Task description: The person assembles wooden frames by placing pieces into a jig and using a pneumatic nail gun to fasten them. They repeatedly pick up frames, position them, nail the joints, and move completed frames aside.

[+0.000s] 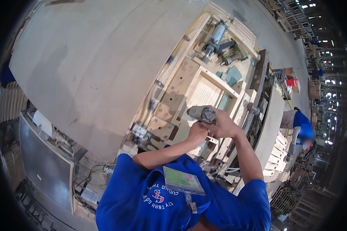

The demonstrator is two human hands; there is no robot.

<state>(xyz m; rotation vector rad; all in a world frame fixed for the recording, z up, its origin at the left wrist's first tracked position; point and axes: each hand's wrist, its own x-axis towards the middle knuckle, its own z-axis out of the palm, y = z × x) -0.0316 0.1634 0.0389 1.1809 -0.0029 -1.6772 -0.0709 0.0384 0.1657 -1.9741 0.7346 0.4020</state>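
Observation:
My right hand (pixel 224 125) is wrapped round a grey pistol-shaped power tool (pixel 201 114), whose round end shows above my fingers. Close against it, below the tool, my left hand (pixel 197 133) is closed with its fingers curled; whatever it grips is hidden. Under both hands lies a pale wooden frame (pixel 219 82) with slats, set in a wooden jig. Drilled wooden blocks (pixel 179 84) line the jig's left side. A metal air cylinder (pixel 218 34) is fixed at its far end.
A wide grey-brown tabletop (pixel 92 69) spreads to the left. Below it stands a grey cabinet (pixel 46 158) beside loose cables. A dark rail (pixel 260 77) runs along the jig's right side. Farther right, a person in blue (pixel 304 127) bends near stacked wooden parts (pixel 277 158).

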